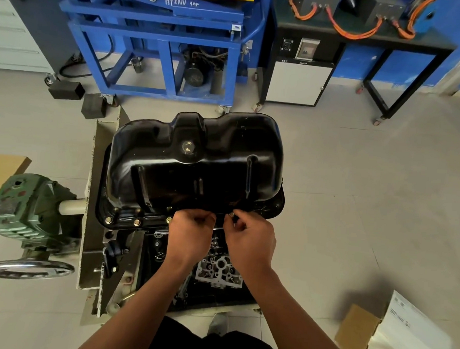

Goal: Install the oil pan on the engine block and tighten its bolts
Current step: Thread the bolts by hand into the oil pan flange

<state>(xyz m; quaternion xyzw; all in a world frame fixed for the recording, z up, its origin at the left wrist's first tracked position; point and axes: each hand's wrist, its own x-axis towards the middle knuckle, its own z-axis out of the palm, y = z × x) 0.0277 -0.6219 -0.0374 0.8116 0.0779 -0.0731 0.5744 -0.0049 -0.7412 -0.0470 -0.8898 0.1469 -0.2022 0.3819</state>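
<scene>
The glossy black pressed-steel oil pan [194, 170] sits sump-up on the dark engine block [151, 250], flange down on the mating face, so the seating looks done and bolt-starting looks to be under way. Three brass-coloured flange bolts [136, 222] already stand in the near-left rim. Right hand [249, 238] is at the near edge, thumb and forefinger pinching a small silver-headed bolt [231, 214], probably to thread it by feel. Left hand [190, 233] is just beside it, fingers curled against the flange. Steadying or holding a bolt? Cannot tell, the knuckles hide it. It's tight there: the sump wall rises close behind the rim, and the hands crowd each other. Out left, the green cast gearbox [27, 207] and its chrome handwheel [27, 268]; behind, a blue steel frame [162, 60]; near right, a brown cardboard box [359, 330].
</scene>
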